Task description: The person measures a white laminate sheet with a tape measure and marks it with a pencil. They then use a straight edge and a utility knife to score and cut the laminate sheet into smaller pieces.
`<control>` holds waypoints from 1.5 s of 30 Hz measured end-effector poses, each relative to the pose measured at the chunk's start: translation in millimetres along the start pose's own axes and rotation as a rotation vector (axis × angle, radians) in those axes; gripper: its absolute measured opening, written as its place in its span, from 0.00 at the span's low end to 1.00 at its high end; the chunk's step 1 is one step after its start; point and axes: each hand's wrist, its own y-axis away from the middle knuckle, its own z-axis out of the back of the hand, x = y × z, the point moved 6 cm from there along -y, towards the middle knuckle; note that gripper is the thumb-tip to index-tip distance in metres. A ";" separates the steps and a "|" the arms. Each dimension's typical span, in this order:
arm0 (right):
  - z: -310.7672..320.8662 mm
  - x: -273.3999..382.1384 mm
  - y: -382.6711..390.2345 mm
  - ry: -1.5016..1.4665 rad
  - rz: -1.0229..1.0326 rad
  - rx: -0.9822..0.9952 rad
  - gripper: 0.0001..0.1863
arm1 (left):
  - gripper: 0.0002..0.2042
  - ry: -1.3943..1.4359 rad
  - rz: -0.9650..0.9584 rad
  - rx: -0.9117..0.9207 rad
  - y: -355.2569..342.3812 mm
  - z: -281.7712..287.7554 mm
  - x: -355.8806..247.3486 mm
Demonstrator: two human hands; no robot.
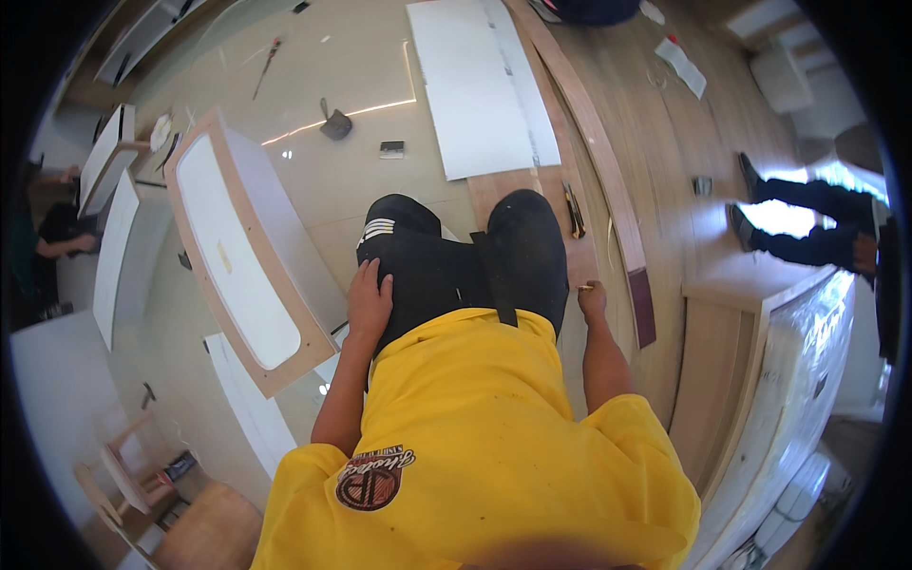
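My left hand (pixel 370 299) lies flat on my left thigh, fingers stretched out and holding nothing. At my right side, beside the right thigh, my right hand (pixel 593 301) is closed with its fingers curled. A small yellowish tip (pixel 585 288) pokes out of it, too small to name. Ahead of that hand, a yellow and black utility knife (pixel 574 211) rests on a light wooden panel (pixel 484 198). A large white sheet (pixel 480 81) covers the far part of this panel. Long wooden strips (pixel 608 180) run along its right side, one bearing a maroon end piece (pixel 641 304).
A wood-framed cabinet piece with a white face (pixel 237 256) stands at left. A plastic-wrapped cabinet (pixel 750 351) is at right. One person's legs (pixel 807 223) are at far right; another person (pixel 66 242) is at far left. A pouch (pixel 334 123) lies on the tiles.
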 end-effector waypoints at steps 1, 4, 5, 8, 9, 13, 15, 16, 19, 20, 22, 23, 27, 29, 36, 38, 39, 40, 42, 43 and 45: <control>-2.6 0.3 7.5 0.110 0.083 -0.018 0.26 | 0.20 -0.019 -0.011 -0.020 -0.8 5.3 -7.5; -3.8 8.8 23.2 0.096 0.034 0.011 0.28 | 0.17 -0.091 -0.095 0.014 -6.3 6.4 -38.4; 2.2 17.0 23.1 0.083 0.041 -0.029 0.28 | 0.16 -0.086 -0.110 0.011 -10.6 2.6 -49.4; 21.6 53.9 4.6 0.138 -0.009 -0.113 0.27 | 0.14 -0.076 -0.153 -0.011 -29.8 -5.8 -75.3; 26.2 69.3 -10.4 0.158 0.002 -0.092 0.26 | 0.13 -0.059 -0.147 -0.005 -37.9 -11.5 -80.7; 37.1 156.2 -83.4 -0.109 0.172 -0.129 0.23 | 0.11 -0.114 -0.248 0.035 -80.9 -32.6 -96.4; 30.0 194.2 -123.1 -0.166 0.140 -0.033 0.23 | 0.11 -0.112 -0.205 0.054 -108.8 -41.2 -92.4; 31.0 213.1 -135.6 -0.158 0.200 -0.066 0.24 | 0.11 -0.111 -0.186 0.048 -123.9 -43.8 -89.2; 33.5 248.4 -170.0 -0.145 0.239 -0.180 0.27 | 0.13 0.147 0.074 0.080 -168.4 -60.9 -70.8; 33.8 243.8 -172.2 -0.151 0.146 -0.192 0.29 | 0.13 0.163 0.088 0.083 -186.1 -68.7 -70.0; 35.5 224.3 -161.4 -0.067 0.051 -0.196 0.33 | 0.14 0.220 0.204 0.123 -208.3 -86.6 -64.7; 37.3 201.4 -146.3 -0.080 -0.092 -0.221 0.35 | 0.14 0.222 0.136 0.098 -222.1 -90.7 -68.5; 30.1 108.7 -49.0 0.108 -0.169 -0.030 0.33 | 0.15 0.220 0.095 0.195 -236.2 -93.3 -73.6; 15.4 66.4 9.7 0.153 -0.206 0.159 0.33 | 0.15 0.187 0.045 0.257 -239.4 -85.2 -75.1; -35.3 -22.3 123.6 0.044 -0.192 0.234 0.33 | 0.19 0.213 0.066 -0.020 -219.1 -37.4 15.0; -35.9 -22.0 113.4 0.012 -0.096 0.208 0.34 | 0.20 0.251 0.141 -0.134 -175.4 -26.9 54.7; -33.1 -15.2 100.1 0.082 -0.035 0.189 0.34 | 0.20 0.280 0.278 -0.077 -142.9 -28.3 76.0; -27.9 -12.6 92.0 0.012 -0.079 0.198 0.34 | 0.20 0.350 0.374 -0.046 -116.4 -29.2 89.6; -5.2 11.8 46.4 -0.060 -0.131 0.150 0.35 | 0.19 0.482 0.609 0.021 -90.2 -34.4 105.3; 3.9 26.1 30.1 -0.066 -0.130 0.124 0.36 | 0.20 0.513 0.576 0.050 -93.3 -37.2 102.4; 17.1 52.5 -0.5 -0.020 -0.077 0.046 0.40 | 0.21 0.545 0.618 0.113 -95.7 -45.3 101.3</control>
